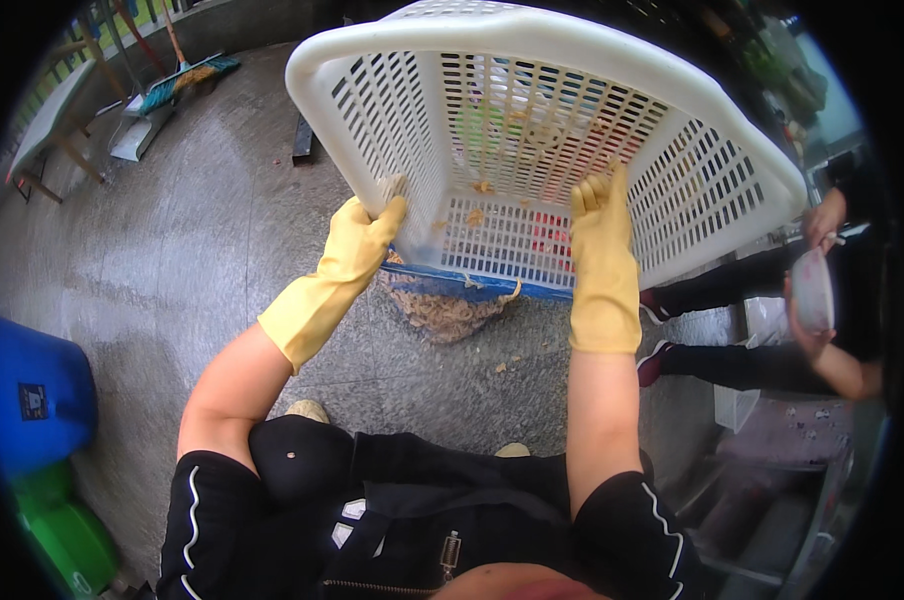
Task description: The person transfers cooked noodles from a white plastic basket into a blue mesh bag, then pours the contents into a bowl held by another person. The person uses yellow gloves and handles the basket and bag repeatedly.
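A large white plastic basket (542, 34) with slotted walls is tilted towards me, a few tan scraps clinging to its inner side. My left hand (366, 236), in a yellow rubber glove, grips the basket's left rim. Inside the basket, my right hand (602, 210), gloved alike, is held against the slotted wall near the right corner; its fingers look curled, and whether they hold anything is unclear. Beneath the basket's lower edge lies a blue-edged mesh bag (452, 307) full of tan, shredded-looking pieces, partly hidden by the basket.
On the right stands another person (737, 289) holding a bowl (812, 291). A blue tub (32, 382) and a green container (69, 525) are at the left. Broom (189, 77), dustpan (141, 131) and bench (54, 124) stand at the upper left. Scraps dot the wet floor.
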`<state>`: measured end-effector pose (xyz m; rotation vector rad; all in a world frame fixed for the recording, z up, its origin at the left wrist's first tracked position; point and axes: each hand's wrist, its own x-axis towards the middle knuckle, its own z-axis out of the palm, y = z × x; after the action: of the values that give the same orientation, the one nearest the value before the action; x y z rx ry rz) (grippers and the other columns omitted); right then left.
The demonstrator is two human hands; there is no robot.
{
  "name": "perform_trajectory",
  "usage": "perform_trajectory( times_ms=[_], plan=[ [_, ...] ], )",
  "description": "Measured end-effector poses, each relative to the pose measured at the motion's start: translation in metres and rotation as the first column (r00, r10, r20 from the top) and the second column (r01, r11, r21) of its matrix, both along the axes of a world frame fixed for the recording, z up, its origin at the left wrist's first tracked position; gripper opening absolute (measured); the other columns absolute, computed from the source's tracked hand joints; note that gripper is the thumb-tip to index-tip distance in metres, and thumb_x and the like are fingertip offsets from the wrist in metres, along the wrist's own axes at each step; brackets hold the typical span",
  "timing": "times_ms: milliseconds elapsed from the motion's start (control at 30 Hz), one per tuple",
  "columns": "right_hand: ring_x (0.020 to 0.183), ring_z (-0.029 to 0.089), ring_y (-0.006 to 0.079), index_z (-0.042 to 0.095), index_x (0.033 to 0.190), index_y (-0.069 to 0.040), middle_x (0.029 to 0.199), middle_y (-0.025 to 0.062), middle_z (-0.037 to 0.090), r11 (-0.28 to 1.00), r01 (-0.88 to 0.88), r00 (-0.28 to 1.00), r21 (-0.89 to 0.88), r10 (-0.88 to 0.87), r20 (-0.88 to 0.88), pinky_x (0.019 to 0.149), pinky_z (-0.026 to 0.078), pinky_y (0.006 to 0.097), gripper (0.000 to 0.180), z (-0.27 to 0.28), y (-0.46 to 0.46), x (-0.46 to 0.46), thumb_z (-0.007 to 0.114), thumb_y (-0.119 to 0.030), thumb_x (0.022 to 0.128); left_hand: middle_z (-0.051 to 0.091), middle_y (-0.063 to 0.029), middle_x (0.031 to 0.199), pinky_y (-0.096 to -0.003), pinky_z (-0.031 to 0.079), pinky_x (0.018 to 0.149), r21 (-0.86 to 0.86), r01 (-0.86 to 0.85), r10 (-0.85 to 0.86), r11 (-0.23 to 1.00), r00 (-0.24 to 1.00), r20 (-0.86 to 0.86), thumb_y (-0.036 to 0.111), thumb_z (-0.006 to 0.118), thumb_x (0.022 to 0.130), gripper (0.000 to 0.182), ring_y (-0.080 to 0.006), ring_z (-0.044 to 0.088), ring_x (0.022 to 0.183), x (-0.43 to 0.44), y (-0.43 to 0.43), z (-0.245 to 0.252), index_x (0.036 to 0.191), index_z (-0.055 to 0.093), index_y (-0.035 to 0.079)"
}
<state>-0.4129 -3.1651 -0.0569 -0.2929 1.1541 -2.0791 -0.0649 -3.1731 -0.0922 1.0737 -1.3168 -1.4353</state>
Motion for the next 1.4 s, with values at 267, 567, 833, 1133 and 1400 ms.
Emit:
perform_trajectory(
  times_ms=[267,567,833,1133,1400],
  plan=[
    [0.074,0.063,0.0131,0.070,0.103,-0.007,0.090,0.0009,0.069,0.947,-0.232,0.745,0.222,0.320,-0.585,0.078,0.058,0.0309,0.024,0.018,-0.010,0.009,0.077,-0.030,0.102,0.073,-0.0208,0.129,-0.0356,0.051,0.104,-0.001,-0.005,0.005,1.000,0.997,-0.071,0.020,0.066,0.102,0.047,-0.0240,0.068,0.118,-0.004,0.002,-0.003,0.137,0.064,-0.012],
    [0.083,0.068,0.0135,0.072,0.118,-0.004,0.100,0.0050,0.074,0.898,-0.370,0.862,0.236,0.427,-0.272,0.082,0.059,0.0314,0.035,0.019,-0.037,0.093,0.080,-0.033,0.100,0.074,-0.0217,0.129,-0.0351,0.051,0.106,0.072,-0.023,0.028,0.997,0.997,-0.068,0.024,0.066,0.103,0.048,-0.0256,0.068,0.120,-0.011,0.000,-0.012,0.136,0.064,-0.011],
    [0.089,0.068,0.0158,0.070,0.111,-0.005,0.098,0.0032,0.070,0.962,-0.270,0.934,-0.036,0.271,0.235,0.087,0.061,0.0313,0.017,0.036,-0.053,0.121,0.071,-0.021,0.107,0.079,-0.0189,0.112,-0.0357,0.058,0.091,-0.194,-0.062,0.073,0.979,0.996,0.049,0.025,0.067,0.104,0.038,-0.0237,0.075,0.103,-0.016,-0.001,-0.028,0.131,0.072,-0.002],
    [0.093,0.072,0.0185,0.071,0.105,-0.004,0.099,0.0071,0.075,0.806,-0.490,0.749,0.332,0.584,-0.312,0.094,0.060,0.0331,0.020,0.010,-0.051,0.086,0.071,-0.023,0.106,0.079,-0.0165,0.111,-0.0335,0.058,0.091,-0.118,-0.057,0.057,0.991,0.998,-0.001,0.023,0.066,0.105,0.036,-0.0212,0.073,0.104,-0.009,-0.010,-0.027,0.131,0.072,-0.002],
    [0.098,0.073,0.0227,0.066,0.135,0.003,0.110,0.0139,0.077,0.655,-0.159,0.505,0.738,0.697,-0.509,0.087,0.059,0.0452,0.053,-0.083,-0.004,0.075,0.072,-0.039,0.103,0.076,-0.0153,0.123,-0.0349,0.055,0.097,-0.103,0.010,-0.015,0.995,0.999,-0.047,0.025,0.068,0.103,0.047,-0.0217,0.071,0.109,-0.004,0.000,-0.026,0.139,0.067,-0.005]
  ],
)
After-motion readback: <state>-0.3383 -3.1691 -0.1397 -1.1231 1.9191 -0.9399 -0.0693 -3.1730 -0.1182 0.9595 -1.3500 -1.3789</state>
